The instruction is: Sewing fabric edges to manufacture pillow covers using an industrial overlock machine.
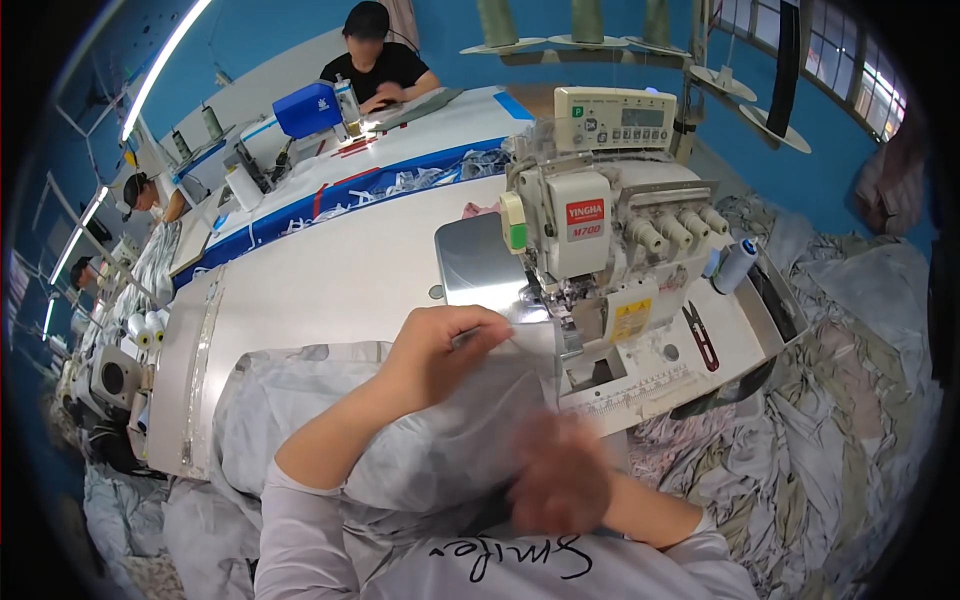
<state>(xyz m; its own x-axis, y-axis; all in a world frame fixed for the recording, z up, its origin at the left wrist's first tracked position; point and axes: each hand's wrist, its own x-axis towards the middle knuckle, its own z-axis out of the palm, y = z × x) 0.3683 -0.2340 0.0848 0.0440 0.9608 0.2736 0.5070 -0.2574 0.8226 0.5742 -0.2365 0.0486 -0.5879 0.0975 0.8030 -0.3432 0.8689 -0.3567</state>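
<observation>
Head: L hand [440, 350] on grey fabric [400, 455] nr sewing mach. [580, 215], R hand [562, 475] blurred.

The left forearm [345, 430] is slanting across the worktop's [300, 290] near edge, the left hand [437, 350] angling rightward with curling fingers [476, 317]. The right hand [560, 475] is showing only as a blur near that edge, its finger pose dissolving.

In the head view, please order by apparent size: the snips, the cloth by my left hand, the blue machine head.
1. Cloth
2. Blue machine head
3. Snips
Distances differ; this ranks appearance only.
</observation>
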